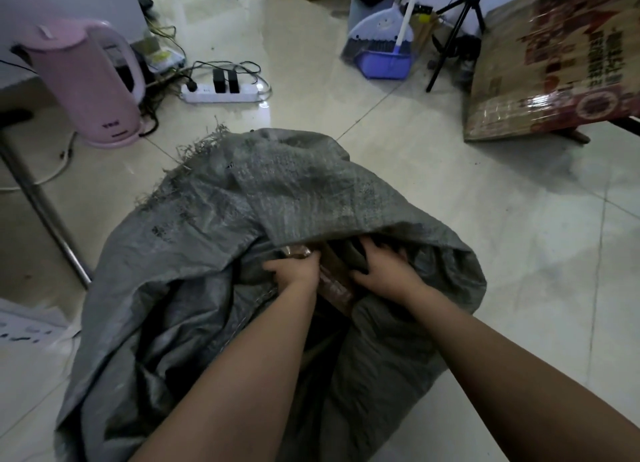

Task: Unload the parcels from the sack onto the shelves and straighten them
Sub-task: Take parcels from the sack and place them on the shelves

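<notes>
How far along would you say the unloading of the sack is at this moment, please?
Nothing visibly done: no shelves or unloaded parcels are in view. In hand: both hands are inside the mouth of the grey woven sack on the floor, the left hand and the right hand at either side of a brown taped parcel. It hasn't left the sack. Left: lifting it out, any other parcels, then shelving and straightening.

A pink plastic electric kettle (90, 83) stands upper left, a white power strip (220, 92) beside it; a blue dustpan (384, 64) sits upper centre.
</notes>
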Tool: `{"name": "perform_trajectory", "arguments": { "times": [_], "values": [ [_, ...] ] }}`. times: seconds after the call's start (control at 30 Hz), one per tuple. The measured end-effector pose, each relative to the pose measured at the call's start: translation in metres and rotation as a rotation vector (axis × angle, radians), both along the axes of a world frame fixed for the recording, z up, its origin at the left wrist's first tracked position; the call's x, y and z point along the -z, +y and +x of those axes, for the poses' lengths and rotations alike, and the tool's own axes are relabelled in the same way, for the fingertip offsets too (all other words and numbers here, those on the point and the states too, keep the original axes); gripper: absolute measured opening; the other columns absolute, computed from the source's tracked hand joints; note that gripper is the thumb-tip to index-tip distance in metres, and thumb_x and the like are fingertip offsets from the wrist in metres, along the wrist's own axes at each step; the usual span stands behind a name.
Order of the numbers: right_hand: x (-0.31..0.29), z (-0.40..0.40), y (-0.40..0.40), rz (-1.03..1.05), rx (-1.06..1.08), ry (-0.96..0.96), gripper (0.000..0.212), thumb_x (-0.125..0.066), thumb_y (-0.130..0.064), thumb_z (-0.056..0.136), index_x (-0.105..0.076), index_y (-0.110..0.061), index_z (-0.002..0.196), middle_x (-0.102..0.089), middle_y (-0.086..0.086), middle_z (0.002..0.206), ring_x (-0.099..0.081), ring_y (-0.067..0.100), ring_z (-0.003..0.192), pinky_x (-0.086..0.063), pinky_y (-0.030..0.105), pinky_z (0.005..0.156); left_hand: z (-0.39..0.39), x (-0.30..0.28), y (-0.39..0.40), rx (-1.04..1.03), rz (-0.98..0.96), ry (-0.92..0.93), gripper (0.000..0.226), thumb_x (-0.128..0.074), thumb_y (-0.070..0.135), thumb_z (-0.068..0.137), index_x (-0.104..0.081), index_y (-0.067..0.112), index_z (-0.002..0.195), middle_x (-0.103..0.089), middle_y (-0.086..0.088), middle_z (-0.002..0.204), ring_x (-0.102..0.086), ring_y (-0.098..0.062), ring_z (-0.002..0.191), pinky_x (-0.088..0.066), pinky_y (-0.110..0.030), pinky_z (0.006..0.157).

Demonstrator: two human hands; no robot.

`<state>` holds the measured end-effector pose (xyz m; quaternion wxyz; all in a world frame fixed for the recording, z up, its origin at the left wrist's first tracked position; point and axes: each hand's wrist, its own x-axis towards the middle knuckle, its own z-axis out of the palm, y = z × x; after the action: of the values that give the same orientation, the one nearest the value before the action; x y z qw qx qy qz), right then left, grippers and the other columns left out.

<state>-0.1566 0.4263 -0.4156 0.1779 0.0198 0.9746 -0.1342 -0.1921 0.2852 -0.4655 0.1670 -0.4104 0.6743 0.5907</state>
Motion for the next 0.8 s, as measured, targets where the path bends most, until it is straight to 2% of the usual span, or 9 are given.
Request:
{"name": "perform_trajectory", "arguments": {
  "times": [0.07, 0.13, 0.17, 0.23, 0.33, 0.4, 0.47, 0.6, 0.8],
  "values": [
    [-0.002, 0.001, -0.002, 0.108, 0.007, -0.015, 0.072, -0.054, -0.032, 0.089, -0.017, -0.024, 0.151, -0.042, 0.009, 0.148, -0.037, 0.029, 0.135, -0.02, 0.047, 0.111, 0.005, 0.002, -0.011, 0.053, -0.029, 0.008, 0.081, -0.073, 0.03, 0.081, -0.022, 0.005, 0.139, -0.054, -0.022, 0.127, -0.065, -0.029, 0.09, -0.053, -0.031, 0.076],
    [-0.005, 0.004, -0.007, 0.281, 0.042, 0.066, 0.061, -0.051, -0.024, 0.089, -0.029, -0.02, 0.146, -0.047, 0.009, 0.141, -0.042, 0.03, 0.129, -0.026, 0.047, 0.107, 0.01, -0.002, -0.021, 0.09, -0.047, 0.006, 0.045, -0.066, 0.021, 0.087, -0.043, 0.006, 0.123, -0.062, -0.019, 0.116, -0.063, -0.018, 0.061, -0.052, -0.023, 0.051],
    [-0.008, 0.006, -0.012, 0.363, 0.047, 0.149, 0.055, -0.053, -0.023, 0.087, -0.038, -0.018, 0.14, -0.051, 0.01, 0.134, -0.045, 0.03, 0.124, -0.032, 0.046, 0.102, 0.013, -0.001, -0.024, 0.126, -0.067, 0.006, 0.035, -0.065, 0.02, 0.087, -0.049, 0.007, 0.116, -0.063, -0.019, 0.116, -0.065, -0.022, 0.068, -0.055, -0.026, 0.057],
    [-0.009, 0.009, -0.02, 0.403, -0.037, 0.339, 0.04, -0.06, -0.027, 0.082, -0.054, -0.014, 0.119, -0.057, 0.011, 0.114, -0.054, 0.031, 0.107, -0.041, 0.041, 0.086, 0.014, 0.0, -0.029, 0.212, -0.097, 0.022, 0.04, -0.065, 0.02, 0.087, -0.05, 0.004, 0.12, -0.058, -0.02, 0.124, -0.061, -0.032, 0.103, -0.051, -0.033, 0.088],
    [-0.008, 0.005, -0.037, 0.231, -0.283, 0.375, 0.025, -0.052, -0.029, 0.089, -0.056, -0.015, 0.11, -0.056, 0.007, 0.107, -0.056, 0.026, 0.099, -0.043, 0.036, 0.075, 0.009, -0.006, -0.037, 0.261, -0.085, 0.123, 0.047, -0.058, 0.018, 0.089, -0.043, 0.008, 0.133, -0.053, -0.018, 0.131, -0.052, -0.033, 0.118, -0.042, -0.031, 0.097],
    [-0.002, -0.006, -0.052, 0.126, -0.328, 0.195, 0.041, -0.047, -0.03, 0.094, -0.047, -0.014, 0.132, -0.052, 0.007, 0.124, -0.051, 0.025, 0.115, -0.045, 0.037, 0.088, 0.003, -0.011, -0.044, 0.282, 0.011, 0.204, 0.054, -0.053, 0.013, 0.091, -0.037, 0.014, 0.143, -0.051, -0.017, 0.135, -0.051, -0.032, 0.121, -0.041, -0.036, 0.105],
    [0.005, -0.019, -0.065, 0.053, -0.243, 0.047, 0.067, -0.05, -0.031, 0.093, -0.021, -0.014, 0.151, -0.039, 0.009, 0.143, -0.041, 0.029, 0.13, -0.038, 0.04, 0.103, -0.004, -0.018, -0.05, 0.293, 0.115, 0.238, 0.06, -0.049, 0.007, 0.093, -0.029, 0.018, 0.149, -0.05, -0.016, 0.138, -0.053, -0.028, 0.119, -0.042, -0.036, 0.105],
    [0.017, -0.05, -0.08, 0.083, -0.105, 0.121, 0.089, -0.055, -0.039, 0.089, 0.004, -0.022, 0.154, -0.021, 0.003, 0.157, -0.03, 0.029, 0.139, -0.031, 0.046, 0.107, -0.011, -0.025, -0.064, 0.358, 0.135, 0.244, 0.064, -0.048, 0.005, 0.093, -0.022, 0.016, 0.151, -0.047, -0.013, 0.142, -0.048, -0.027, 0.126, -0.038, -0.036, 0.108],
    [0.032, -0.095, -0.101, 0.084, -0.028, -0.011, 0.113, -0.071, -0.051, 0.076, 0.01, -0.032, 0.152, -0.01, 0.005, 0.159, -0.034, 0.041, 0.134, -0.034, 0.053, 0.104, -0.009, -0.026, -0.094, 0.349, 0.104, 0.168, 0.069, -0.053, 0.007, 0.092, -0.017, 0.01, 0.151, -0.042, -0.015, 0.144, -0.045, -0.03, 0.129, -0.036, -0.04, 0.11]
  ]
}}
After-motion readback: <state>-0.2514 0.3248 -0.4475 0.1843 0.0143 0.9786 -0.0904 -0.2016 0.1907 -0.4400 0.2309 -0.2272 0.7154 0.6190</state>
